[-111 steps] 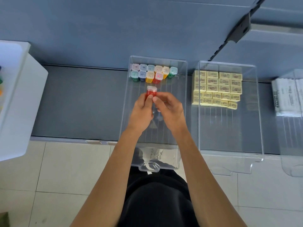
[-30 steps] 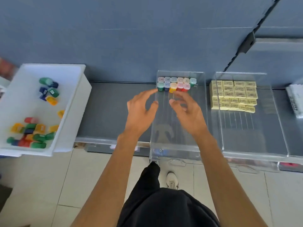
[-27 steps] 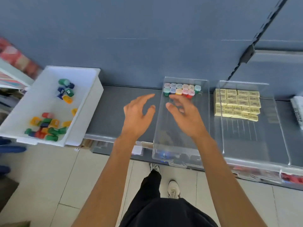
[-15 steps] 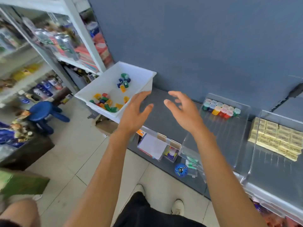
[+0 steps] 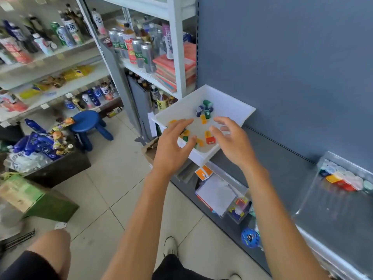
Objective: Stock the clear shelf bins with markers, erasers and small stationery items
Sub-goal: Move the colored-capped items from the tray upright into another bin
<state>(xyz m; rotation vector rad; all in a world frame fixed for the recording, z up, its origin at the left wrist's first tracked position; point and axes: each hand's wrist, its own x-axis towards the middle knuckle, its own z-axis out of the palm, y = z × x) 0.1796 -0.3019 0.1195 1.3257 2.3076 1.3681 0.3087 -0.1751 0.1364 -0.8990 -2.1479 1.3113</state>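
- Over the white tray (image 5: 248, 110), left hand (image 5: 171, 150) and right hand (image 5: 232, 142) hover empty, fingers spread, above loose coloured pieces (image 5: 210, 140).
- Tray corner seems to overhang the shelf (image 5: 282, 158); a knock could tip it.

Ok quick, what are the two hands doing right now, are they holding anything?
Left hand: open, fingers spread, holding nothing, near the white tub.
Right hand: open, fingers loosely bent, holding nothing.

A blue-grey wall (image 5: 282, 67), pale tiled floor (image 5: 113, 178), white drink shelves (image 5: 177, 57) and a blue stool (image 5: 86, 122).
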